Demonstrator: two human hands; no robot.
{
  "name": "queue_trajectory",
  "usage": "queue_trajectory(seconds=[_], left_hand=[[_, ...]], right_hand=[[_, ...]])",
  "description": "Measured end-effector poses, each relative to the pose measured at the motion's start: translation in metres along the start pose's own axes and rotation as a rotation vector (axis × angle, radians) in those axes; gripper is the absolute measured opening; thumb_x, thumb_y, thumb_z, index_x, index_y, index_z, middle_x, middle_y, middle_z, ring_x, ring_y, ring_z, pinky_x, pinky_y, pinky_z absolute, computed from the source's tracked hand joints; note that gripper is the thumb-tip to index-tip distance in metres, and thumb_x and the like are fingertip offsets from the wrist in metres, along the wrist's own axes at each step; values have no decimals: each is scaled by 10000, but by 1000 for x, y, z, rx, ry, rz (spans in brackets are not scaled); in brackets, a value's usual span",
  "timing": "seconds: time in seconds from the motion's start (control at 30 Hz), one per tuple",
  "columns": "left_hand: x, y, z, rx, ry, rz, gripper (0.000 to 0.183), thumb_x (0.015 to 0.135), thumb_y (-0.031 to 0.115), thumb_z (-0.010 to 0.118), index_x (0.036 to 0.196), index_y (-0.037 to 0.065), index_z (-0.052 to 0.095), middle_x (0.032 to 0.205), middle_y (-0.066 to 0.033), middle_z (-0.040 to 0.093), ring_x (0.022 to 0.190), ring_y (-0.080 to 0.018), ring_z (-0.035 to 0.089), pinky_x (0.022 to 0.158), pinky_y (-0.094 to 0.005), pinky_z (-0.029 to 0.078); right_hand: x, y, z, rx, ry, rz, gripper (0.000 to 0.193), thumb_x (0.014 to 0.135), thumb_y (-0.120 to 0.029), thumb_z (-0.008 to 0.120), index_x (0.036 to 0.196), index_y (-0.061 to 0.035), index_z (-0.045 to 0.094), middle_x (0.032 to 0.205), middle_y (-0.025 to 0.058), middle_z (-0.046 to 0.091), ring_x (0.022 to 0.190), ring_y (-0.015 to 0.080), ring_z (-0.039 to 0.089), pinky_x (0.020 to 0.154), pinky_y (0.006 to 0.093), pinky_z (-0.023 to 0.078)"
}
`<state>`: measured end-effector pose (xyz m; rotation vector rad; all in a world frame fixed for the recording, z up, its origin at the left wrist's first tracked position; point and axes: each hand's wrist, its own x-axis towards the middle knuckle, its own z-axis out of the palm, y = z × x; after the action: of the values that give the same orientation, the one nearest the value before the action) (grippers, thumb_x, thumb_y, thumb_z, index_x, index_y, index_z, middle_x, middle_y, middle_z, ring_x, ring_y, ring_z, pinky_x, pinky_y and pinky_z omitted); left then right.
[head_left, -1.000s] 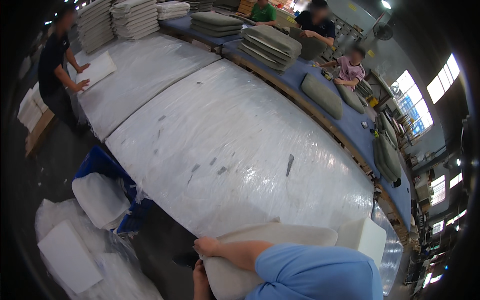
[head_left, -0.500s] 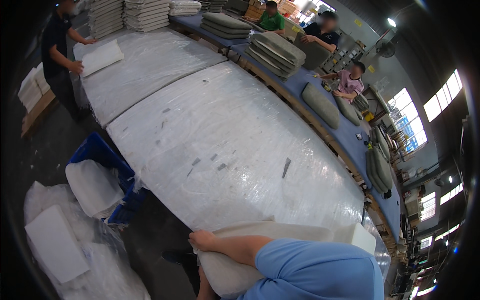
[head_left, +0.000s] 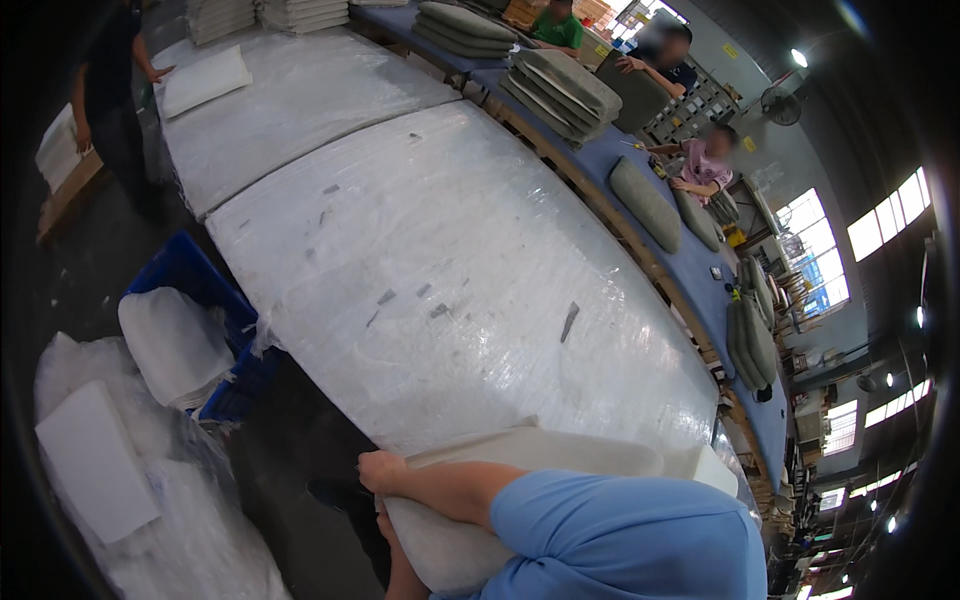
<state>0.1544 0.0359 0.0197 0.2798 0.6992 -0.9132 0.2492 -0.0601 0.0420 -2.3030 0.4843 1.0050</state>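
Observation:
A beige-grey cushion cover lies at the near end of the plastic-wrapped table, close against my body. White foam shows at its right end. My right hand, its arm in a light-blue sleeve crossing over the cover, is closed on the cover's left corner. Just below, my left hand grips the same corner's edge; most of its fingers are hidden. The sleeve and upper arm hide the middle of the cover.
The wrapped table carries scattered grey scraps. Left on the floor stand a blue crate with white pads and a plastic bag under a white foam slab. Co-workers stand by a blue table bearing grey cushions; another person is far left.
The view has shifted a little, so my hands and the cover appear slightly farther left. My grip looks the same. The person at far left has moved a hand off the white slab and lowered it.

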Motion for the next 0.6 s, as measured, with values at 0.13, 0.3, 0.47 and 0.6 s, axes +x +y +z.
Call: queue_trajectory(seconds=[0.13, 0.3, 0.47, 0.6], left_hand=[[5, 3, 0, -15, 0, 2, 468, 1100, 370, 537, 1420, 29, 549, 1282, -149, 665, 1179, -302, 664, 1015, -458, 563], [11, 3, -8, -46, -2, -11, 470, 1101, 370, 536, 1423, 28, 547, 1285, -149, 663, 1184, -303, 662, 1017, -459, 562], [17, 5, -22, -80, 10, -8, 472, 1101, 370, 536, 1426, 28, 544, 1289, -149, 661, 1188, -303, 661, 1019, -460, 562], [15, 0, -24, -96, 20, -35, 474, 1102, 370, 536, 1428, 27, 542, 1292, -149, 660, 1192, -303, 659, 1021, -461, 561]], right_hand=[[-4, -3, 3, -42, -57, -27, 356, 1042, -282, 539, 1168, -20, 745, 1179, 230, 746, 1155, 394, 702, 982, 511, 545], [0, -5, 10, -130, -74, -32, 371, 1030, -320, 584, 1168, -17, 747, 1176, 222, 750, 1139, 378, 711, 988, 488, 548], [3, -12, 2, -209, -116, -106, 459, 922, -418, 749, 1139, -14, 766, 1141, 218, 761, 1126, 355, 725, 992, 462, 558], [22, 4, -1, -196, -157, -112, 461, 869, -439, 803, 1086, -32, 795, 1105, 209, 774, 1112, 344, 735, 979, 441, 570]])
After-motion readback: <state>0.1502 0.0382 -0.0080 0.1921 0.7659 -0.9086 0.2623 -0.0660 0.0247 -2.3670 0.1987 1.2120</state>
